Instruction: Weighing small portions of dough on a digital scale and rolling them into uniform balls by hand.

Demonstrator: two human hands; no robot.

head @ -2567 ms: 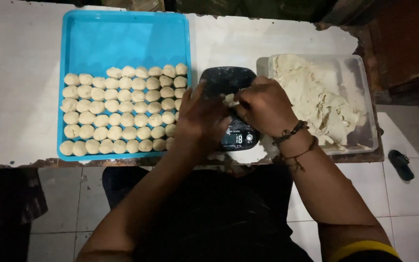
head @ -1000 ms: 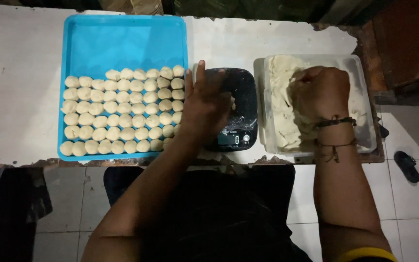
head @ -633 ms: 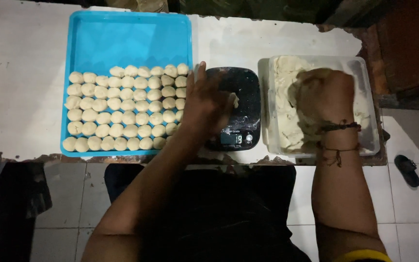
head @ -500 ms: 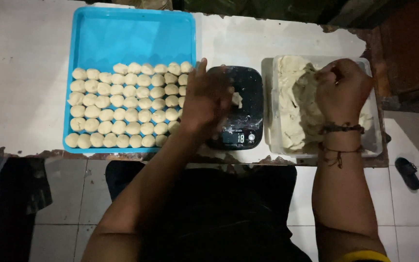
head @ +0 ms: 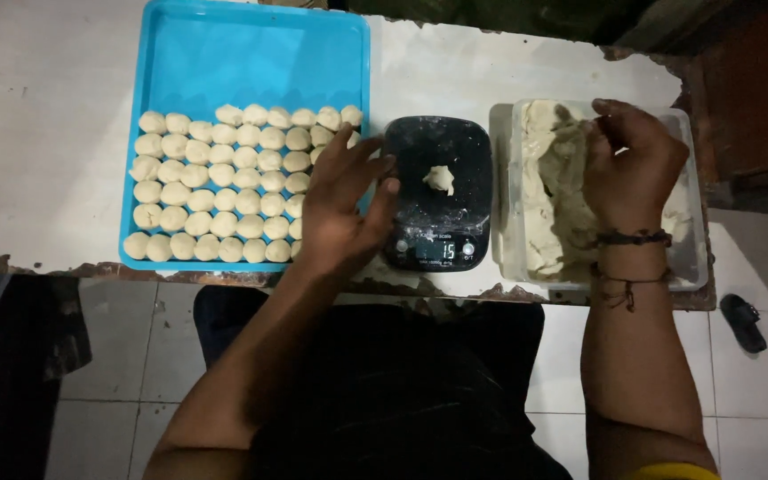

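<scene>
I see a white surface (head: 37,133) with a chipped near edge, pale tiled floor (head: 91,373) below, and a dark sandal (head: 744,322) at right.

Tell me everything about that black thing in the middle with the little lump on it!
The flat black kitchen scale is a rounded rectangle with a glossy, flour-smeared top and a small lit display at its near edge. It lies flat on the white table, between the blue plastic tray and the clear dough tub. One small pale dough lump sits at its centre. The left hand rests along its left edge.
</scene>
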